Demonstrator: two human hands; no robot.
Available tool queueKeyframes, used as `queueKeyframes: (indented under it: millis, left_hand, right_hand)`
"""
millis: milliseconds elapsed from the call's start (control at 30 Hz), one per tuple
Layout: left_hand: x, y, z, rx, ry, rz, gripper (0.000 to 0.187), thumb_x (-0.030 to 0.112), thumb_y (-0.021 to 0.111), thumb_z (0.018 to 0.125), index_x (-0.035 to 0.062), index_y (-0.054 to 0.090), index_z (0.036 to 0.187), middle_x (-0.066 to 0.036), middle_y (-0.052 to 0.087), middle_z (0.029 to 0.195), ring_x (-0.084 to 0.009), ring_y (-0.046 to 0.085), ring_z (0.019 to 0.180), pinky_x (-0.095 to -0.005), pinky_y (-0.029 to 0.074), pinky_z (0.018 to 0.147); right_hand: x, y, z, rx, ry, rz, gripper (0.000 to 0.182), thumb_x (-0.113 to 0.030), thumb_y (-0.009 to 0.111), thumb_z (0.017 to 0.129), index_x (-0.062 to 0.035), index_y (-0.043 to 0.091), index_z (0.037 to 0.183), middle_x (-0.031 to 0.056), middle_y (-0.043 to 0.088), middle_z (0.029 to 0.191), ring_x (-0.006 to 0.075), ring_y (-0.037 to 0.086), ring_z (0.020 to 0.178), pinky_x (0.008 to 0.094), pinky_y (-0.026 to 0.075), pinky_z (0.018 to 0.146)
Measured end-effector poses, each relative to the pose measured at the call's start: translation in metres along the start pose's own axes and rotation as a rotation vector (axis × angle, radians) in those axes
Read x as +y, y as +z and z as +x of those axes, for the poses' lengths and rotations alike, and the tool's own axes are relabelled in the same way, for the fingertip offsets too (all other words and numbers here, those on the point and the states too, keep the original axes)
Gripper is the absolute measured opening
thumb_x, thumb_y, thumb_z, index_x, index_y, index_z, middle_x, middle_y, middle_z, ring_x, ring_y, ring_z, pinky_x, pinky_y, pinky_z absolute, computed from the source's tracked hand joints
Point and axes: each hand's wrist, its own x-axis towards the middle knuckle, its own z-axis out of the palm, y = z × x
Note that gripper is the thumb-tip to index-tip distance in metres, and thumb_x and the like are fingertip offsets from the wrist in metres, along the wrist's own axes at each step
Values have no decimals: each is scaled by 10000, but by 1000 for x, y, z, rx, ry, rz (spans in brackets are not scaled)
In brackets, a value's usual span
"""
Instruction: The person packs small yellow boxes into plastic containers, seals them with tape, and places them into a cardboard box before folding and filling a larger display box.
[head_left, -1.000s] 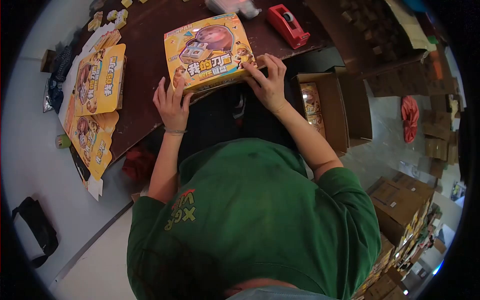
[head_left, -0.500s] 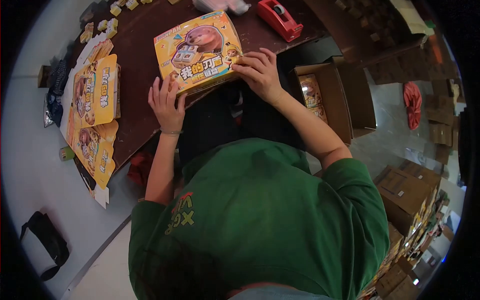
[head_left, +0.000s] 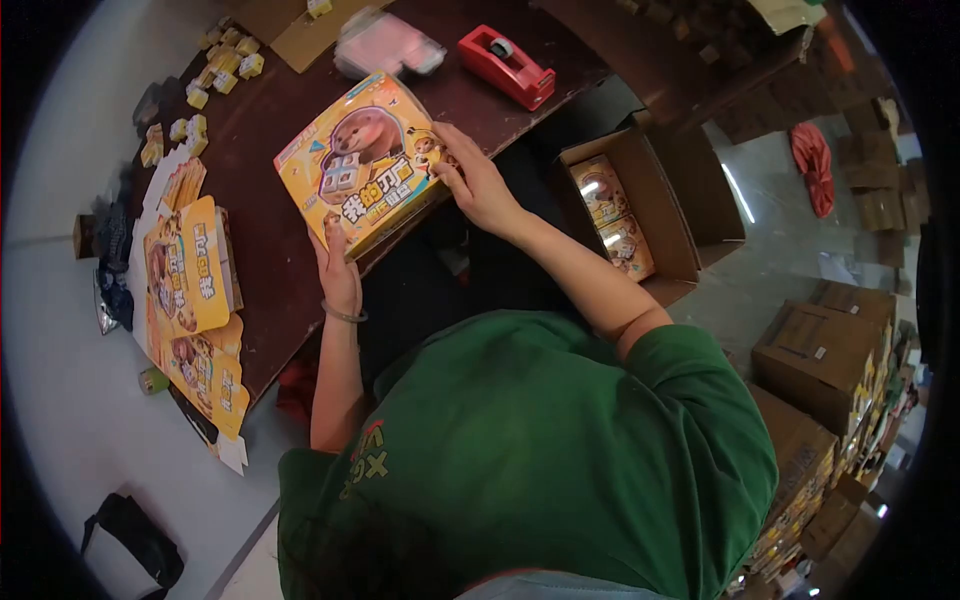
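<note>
A yellow box point(head_left: 365, 160) with an otter picture and large Chinese lettering is held tilted at the near edge of the dark table point(head_left: 262, 245). My left hand point(head_left: 338, 275) grips its lower left corner, the fingers partly hidden under and behind the box. At the right side, my right hand point(head_left: 475, 180) holds the box with the thumb on the front edge and the fingers along the side. Flat yellow printed cartons point(head_left: 190, 265) lie stacked on the table's left side.
A red tape dispenser point(head_left: 507, 68) and clear plastic bags point(head_left: 388, 45) lie behind the box. Small yellow-white pieces point(head_left: 225, 65) sit at the back left. An open cardboard box point(head_left: 672, 205) holding yellow boxes stands at the right, with stacked cartons point(head_left: 815, 350) beyond.
The view has shifted. The yellow box has turned and tilted between both hands. My right hand has moved from its front corner to its right side; my left fingers have gone under the left corner.
</note>
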Motion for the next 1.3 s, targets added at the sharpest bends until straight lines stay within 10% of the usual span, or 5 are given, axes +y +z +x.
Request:
queueKeyframes:
  millis: [333, 467, 867, 1133, 1300]
  left_hand:
    - [12, 84, -34, -37, 956, 1105, 549, 106, 577, 929, -43, 361, 1411, -260, 276, 1517, -356, 255, 1435, -490, 235, 1142]
    - [-12, 205, -14, -597, 626, 929, 580, 55, 645, 825, 6, 453, 1371, -186, 404, 1456, -380, 349, 1384, -447, 287, 1138]
    - [-93, 243, 90, -362, 698, 1347, 760, 45, 617, 753, 57, 354, 1466, -106, 308, 1542, -387, 249, 1416, -553, 225, 1139]
    - [-101, 235, 72, -237, 737, 965, 649, 4, 603, 762, 62, 447, 1389, -156, 348, 1505, -391, 334, 1364, -482, 246, 1133]
    - [-107, 255, 48, -248, 120, 498, 254, 193, 658, 925, -32, 664, 1041, -90, 706, 872, -131, 657, 783, -258, 501, 724]
  right_hand:
    - [52, -144, 71, 345, 65, -442, 260, -270, 607, 918, -37, 704, 979, 139, 645, 1062, 327, 570, 1012, 394, 456, 880]
    - [104, -172, 97, -108, 547, -18, 350, -334, 613, 938, -3, 721, 896, 39, 641, 704, 144, 596, 717, 300, 481, 724]
    - [63, -166, 73, 27, 140, -104, 169, -158, 693, 890, 10, 686, 873, 60, 621, 1066, 102, 591, 915, 253, 477, 804]
    - [76, -172, -5, -59, 641, 627, 147, -123, 629, 948, 5, 642, 1017, 23, 662, 877, 88, 625, 817, 235, 511, 769]
    - [86, -167, -11, -44, 681, 745, 153, -148, 633, 951, -7, 650, 1010, 23, 668, 870, 88, 623, 794, 234, 511, 749]
